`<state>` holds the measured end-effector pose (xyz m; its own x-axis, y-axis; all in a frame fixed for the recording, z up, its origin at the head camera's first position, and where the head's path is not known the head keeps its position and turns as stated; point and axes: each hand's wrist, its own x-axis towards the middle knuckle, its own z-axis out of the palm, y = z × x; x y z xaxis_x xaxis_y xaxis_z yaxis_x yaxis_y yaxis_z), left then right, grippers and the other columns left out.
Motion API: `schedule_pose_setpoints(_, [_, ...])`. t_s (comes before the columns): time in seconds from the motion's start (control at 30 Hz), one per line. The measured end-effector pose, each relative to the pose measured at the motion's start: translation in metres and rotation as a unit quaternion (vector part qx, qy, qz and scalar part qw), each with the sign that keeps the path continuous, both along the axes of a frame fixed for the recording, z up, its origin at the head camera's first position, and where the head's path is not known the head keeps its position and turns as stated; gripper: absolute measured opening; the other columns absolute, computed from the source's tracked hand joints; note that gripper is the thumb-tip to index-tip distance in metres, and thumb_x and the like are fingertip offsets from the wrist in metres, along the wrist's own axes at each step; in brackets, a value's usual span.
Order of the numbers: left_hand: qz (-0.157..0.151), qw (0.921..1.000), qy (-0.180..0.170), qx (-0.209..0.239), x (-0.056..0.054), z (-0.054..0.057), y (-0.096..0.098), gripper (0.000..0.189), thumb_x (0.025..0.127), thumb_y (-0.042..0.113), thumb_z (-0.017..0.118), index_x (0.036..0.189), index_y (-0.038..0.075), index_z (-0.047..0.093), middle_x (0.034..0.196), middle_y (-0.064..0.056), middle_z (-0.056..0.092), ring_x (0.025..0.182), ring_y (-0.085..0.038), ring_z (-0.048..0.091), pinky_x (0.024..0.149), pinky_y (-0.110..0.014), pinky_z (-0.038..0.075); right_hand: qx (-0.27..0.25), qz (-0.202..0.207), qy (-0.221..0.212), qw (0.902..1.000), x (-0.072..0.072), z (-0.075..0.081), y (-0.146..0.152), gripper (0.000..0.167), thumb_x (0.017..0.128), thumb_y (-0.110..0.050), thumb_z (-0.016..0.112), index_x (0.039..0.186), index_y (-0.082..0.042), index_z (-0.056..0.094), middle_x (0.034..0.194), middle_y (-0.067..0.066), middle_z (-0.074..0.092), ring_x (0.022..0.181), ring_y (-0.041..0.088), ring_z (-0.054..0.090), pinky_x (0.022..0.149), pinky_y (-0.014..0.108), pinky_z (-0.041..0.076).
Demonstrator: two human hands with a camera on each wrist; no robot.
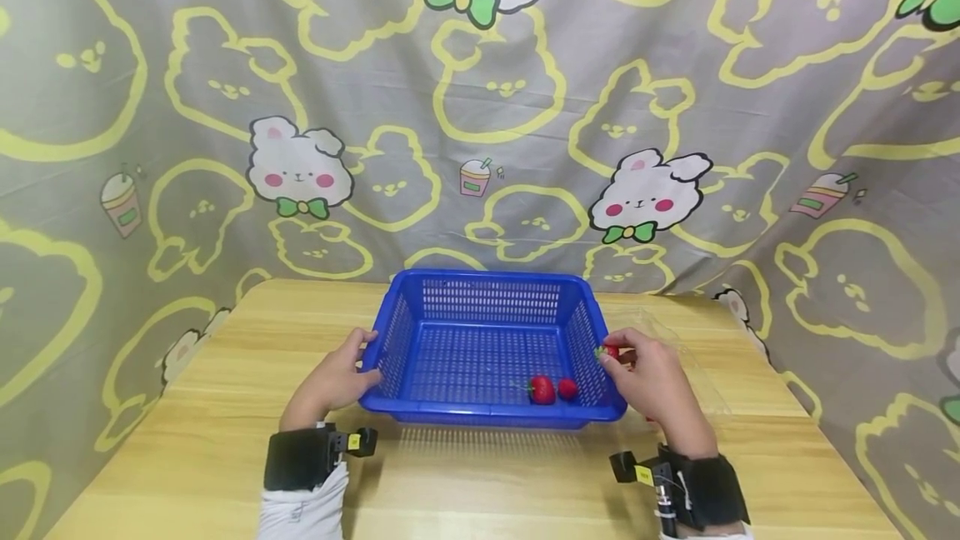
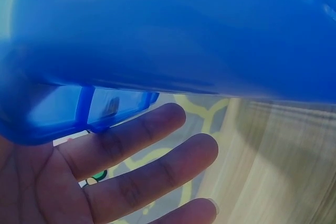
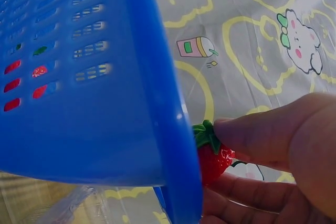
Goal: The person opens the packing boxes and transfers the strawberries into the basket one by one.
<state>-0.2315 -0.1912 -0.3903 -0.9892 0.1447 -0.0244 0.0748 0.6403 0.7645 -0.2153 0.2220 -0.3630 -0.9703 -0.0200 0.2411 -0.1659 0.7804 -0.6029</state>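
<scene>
A blue plastic basket (image 1: 491,417) with slotted walls sits on the table. My left hand (image 1: 339,373) is at its left rim, thumb over the edge. In the left wrist view, the fingers (image 2: 152,179) extend fairly straight below the rim, apart from the wall. Between thumb and fingers, my right hand (image 1: 654,373) pinches a red strawberry (image 1: 611,352) with green leaves, right at the basket's right rim. Two more strawberries lie inside at the front right, a larger one (image 1: 542,390) and a smaller one (image 1: 567,388).
A clear plastic container (image 1: 701,373) lies on the table right of the basket, partly hidden by my right hand. A bit of red shows beneath that hand. The wooden table (image 1: 480,490) backs onto a patterned grey curtain (image 1: 420,90).
</scene>
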Motion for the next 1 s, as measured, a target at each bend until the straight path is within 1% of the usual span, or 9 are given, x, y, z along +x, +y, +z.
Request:
schedule_pose_setpoints(0.23, [0.001, 1.0000, 0.003, -0.002, 0.000, -0.001, 0.000, 0.053, 0.091, 0.004, 0.057, 0.139, 0.000, 0.035, 0.135, -0.035, 0.046, 0.120, -0.050, 0.049, 0.089, -0.059, 0.049, 0.005, 0.007, 0.010, 0.9999, 0.000, -0.001, -0.002, 0.026, 0.092, -0.015, 0.065, 0.115, -0.003, 0.064, 0.110, 0.016, 0.066, 0.096, 0.033, 0.064, 0.077, 0.048, 0.057])
schedule_pose_setpoints(0.4, [-0.001, 1.0000, 0.004, -0.003, 0.000, 0.000, 0.000, 0.053, 0.091, 0.004, 0.057, 0.139, 0.000, 0.036, 0.134, -0.035, 0.047, 0.118, -0.051, 0.050, 0.088, -0.058, 0.050, 0.010, 0.007, 0.010, 0.9999, 0.000, -0.002, -0.004, 0.026, 0.092, -0.015, 0.066, 0.115, -0.003, 0.064, 0.111, 0.016, 0.066, 0.097, 0.034, 0.063, 0.078, 0.049, 0.057])
schedule_pose_setpoints(0.6, [0.002, 1.0000, 0.001, 0.000, 0.001, 0.000, 0.000, 0.053, 0.091, 0.004, 0.057, 0.139, 0.001, 0.035, 0.134, -0.035, 0.046, 0.119, -0.051, 0.050, 0.088, -0.059, 0.049, 0.021, 0.010, 0.013, 0.9996, 0.000, -0.001, -0.009, 0.025, 0.091, -0.015, 0.068, 0.113, -0.004, 0.065, 0.108, 0.015, 0.067, 0.097, 0.034, 0.064, 0.079, 0.050, 0.056])
schedule_pose_setpoints(0.83, [0.004, 1.0000, -0.002, -0.002, 0.001, 0.000, 0.000, 0.052, 0.091, 0.004, 0.057, 0.139, 0.001, 0.035, 0.135, -0.035, 0.046, 0.119, -0.051, 0.050, 0.089, -0.059, 0.049, 0.027, 0.028, 0.013, 0.9992, 0.000, -0.004, -0.014, 0.024, 0.089, -0.015, 0.070, 0.111, -0.005, 0.065, 0.105, 0.013, 0.068, 0.093, 0.030, 0.065, 0.080, 0.048, 0.056])
schedule_pose_setpoints(1.0, [0.006, 1.0000, -0.005, -0.002, 0.001, 0.000, 0.000, 0.052, 0.092, 0.005, 0.057, 0.139, 0.001, 0.035, 0.135, -0.034, 0.046, 0.119, -0.051, 0.050, 0.088, -0.060, 0.049, 0.026, 0.049, 0.016, 0.9983, -0.002, -0.007, -0.015, 0.023, 0.089, -0.015, 0.071, 0.109, -0.007, 0.065, 0.102, 0.010, 0.068, 0.093, 0.029, 0.065, 0.080, 0.048, 0.056])
